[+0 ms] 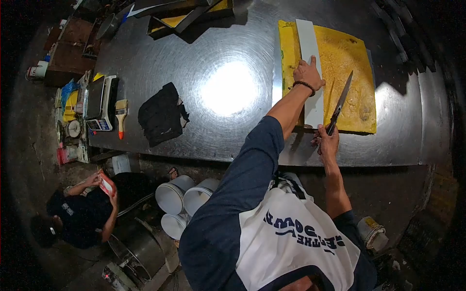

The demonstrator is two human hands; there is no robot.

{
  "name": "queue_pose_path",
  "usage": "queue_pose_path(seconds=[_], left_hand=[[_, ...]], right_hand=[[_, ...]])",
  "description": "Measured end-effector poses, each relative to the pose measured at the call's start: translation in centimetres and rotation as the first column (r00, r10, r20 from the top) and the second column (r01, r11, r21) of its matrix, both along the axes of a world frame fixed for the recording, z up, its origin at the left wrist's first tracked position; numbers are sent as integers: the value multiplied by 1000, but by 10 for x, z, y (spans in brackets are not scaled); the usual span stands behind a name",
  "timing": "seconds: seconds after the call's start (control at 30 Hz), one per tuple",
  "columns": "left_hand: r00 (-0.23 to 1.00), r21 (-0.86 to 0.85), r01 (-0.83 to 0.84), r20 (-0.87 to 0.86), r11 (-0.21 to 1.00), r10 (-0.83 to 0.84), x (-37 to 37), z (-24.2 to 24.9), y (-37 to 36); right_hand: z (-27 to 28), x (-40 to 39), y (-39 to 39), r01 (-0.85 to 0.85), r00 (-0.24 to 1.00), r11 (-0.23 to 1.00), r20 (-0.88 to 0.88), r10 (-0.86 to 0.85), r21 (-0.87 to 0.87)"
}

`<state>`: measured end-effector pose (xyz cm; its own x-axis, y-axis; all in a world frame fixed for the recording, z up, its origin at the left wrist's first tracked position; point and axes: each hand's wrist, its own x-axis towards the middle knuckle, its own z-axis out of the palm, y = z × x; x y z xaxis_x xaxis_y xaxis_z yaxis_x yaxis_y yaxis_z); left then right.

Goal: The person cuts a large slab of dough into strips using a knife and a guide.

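A thick yellow slab with a browned, pitted top, like a sheet of sponge cake (347, 58), lies at the right of the metal table. Across its left part runs a long flat white strip (307, 41), front to back. My left hand (308, 73) presses down on the middle of this strip, fingers bent over it and thumb out to the side. At the slab's front edge, my right hand (328, 140) grips a long knife (343, 97) by its dark handle. The blade points away from me over the slab, right of the strip.
Dark metal pans (187, 19) stand at the back. On the left are a black cloth (162, 115), a brush (121, 116) and a digital scale (101, 102). White buckets (175, 194) stand on the floor below, near another person (80, 213) holding a red-and-white object.
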<state>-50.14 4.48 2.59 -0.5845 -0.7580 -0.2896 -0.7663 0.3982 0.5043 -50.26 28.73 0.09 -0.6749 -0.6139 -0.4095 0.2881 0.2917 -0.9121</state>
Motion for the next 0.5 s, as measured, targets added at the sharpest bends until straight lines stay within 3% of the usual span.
queue_pose_path(seconds=[0.5], left_hand=[[1000,18,-10,-20,1000,10,3,3,2]], right_hand=[[6,3,-1,-23,1000,999,8,24,-47]])
